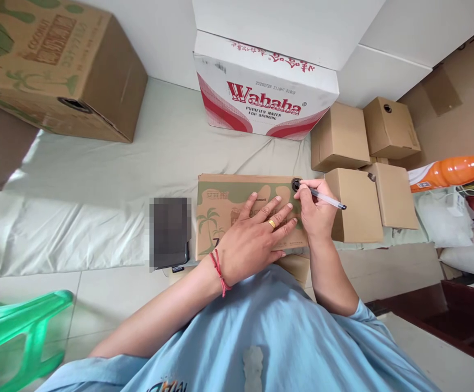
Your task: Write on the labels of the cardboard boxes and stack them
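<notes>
A flat cardboard carton point(212, 218) with green palm-tree print lies in front of me. My left hand point(257, 234) rests flat on it, fingers spread, with a gold ring on one finger and a red cord at the wrist. In my right hand point(318, 209) is a clear pen point(326, 198) with a dark end, pinched between thumb and fingers over the carton's upper right corner. The pen's lower end meets a dark round spot point(296, 184); I cannot tell whether it is a hole or a separate piece. Left of the carton lies a dark, partly pixelated phone-like slab point(169, 228).
A white and red water carton point(265, 103) stands behind. Several plain brown boxes point(355, 204) are grouped at the right, near an orange bottle point(457, 170). A large coconut carton point(57, 65) sits at the far left, and a green plastic stool point(28, 332) stands at lower left.
</notes>
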Demonstrator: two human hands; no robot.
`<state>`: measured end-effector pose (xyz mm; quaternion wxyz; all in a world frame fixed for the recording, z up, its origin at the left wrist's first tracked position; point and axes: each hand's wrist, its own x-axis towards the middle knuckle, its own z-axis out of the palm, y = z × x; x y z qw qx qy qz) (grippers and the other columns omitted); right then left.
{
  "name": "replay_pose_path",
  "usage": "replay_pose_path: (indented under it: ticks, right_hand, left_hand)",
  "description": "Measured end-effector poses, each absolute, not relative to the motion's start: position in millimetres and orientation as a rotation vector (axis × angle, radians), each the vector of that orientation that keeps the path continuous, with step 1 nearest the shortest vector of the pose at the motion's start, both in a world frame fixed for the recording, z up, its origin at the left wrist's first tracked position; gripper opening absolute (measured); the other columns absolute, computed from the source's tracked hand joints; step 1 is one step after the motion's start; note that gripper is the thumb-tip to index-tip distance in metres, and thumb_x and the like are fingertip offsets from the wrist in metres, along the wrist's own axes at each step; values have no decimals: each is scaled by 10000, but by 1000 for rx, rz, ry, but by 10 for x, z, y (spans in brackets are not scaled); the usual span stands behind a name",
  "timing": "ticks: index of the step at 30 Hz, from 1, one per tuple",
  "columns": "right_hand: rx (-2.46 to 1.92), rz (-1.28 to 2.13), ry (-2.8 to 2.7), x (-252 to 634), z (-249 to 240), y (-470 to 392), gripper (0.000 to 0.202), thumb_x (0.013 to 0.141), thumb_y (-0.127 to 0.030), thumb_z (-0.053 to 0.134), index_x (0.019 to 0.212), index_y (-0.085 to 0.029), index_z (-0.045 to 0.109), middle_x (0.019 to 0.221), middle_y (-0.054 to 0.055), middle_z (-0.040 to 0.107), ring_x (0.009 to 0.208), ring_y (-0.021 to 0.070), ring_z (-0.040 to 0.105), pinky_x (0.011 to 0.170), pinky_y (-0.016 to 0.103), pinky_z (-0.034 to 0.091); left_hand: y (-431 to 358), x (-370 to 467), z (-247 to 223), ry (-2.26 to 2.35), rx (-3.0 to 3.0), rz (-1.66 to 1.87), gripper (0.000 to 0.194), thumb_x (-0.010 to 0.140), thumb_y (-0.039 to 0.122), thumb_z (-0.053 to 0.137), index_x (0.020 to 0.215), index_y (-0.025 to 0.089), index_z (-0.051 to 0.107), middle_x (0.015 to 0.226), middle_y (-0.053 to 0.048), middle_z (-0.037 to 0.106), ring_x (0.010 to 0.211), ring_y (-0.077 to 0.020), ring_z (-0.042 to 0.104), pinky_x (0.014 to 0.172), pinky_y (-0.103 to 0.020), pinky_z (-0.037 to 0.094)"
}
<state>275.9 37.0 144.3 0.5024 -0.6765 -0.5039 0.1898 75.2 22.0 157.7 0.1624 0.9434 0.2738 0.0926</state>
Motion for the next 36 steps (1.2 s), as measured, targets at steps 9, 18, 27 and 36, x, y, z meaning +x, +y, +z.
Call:
replay_pose_path:
  ticks: [9,18,27,36]
  right_hand:
    - [-1626,475,-1156,2720,1490,369,94,904,-289,632,884,-226,699,634,-60,646,544,128,570,584,277,474]
    - [-1612,455,-1144,2716,1482,356,75,853,-263,606,825,-238,671,596,-72,609,535,129,545,567,271,435]
    - [-1630,382,-1124,2738,1461,356,67,839,-243,581,788,-246,625,565,-85,566,513,125,509,585,274,432]
    - [-1650,319,-1066,2733,1471,352,85,811,-233,574,736,-260,603,540,-81,551,516,138,513,575,277,431]
  left_hand:
    - [226,758,1607,782,2681,234,708,1039,557,695,1658,273,502,1788,-78,405,1684,-366,342,1381,-719,165]
    - [227,758,1603,782,2674,251,689,1038,544,702,1641,261,527,1782,-85,412,1680,-366,350,1383,-712,161]
    - [221,760,1584,786,2686,274,651,1050,546,684,1626,278,542,1777,-77,427,1675,-355,362,1386,-688,154]
    - [219,755,1600,785,2675,257,654,1048,531,695,1625,263,545,1778,-80,420,1671,-362,367,1377,-708,175]
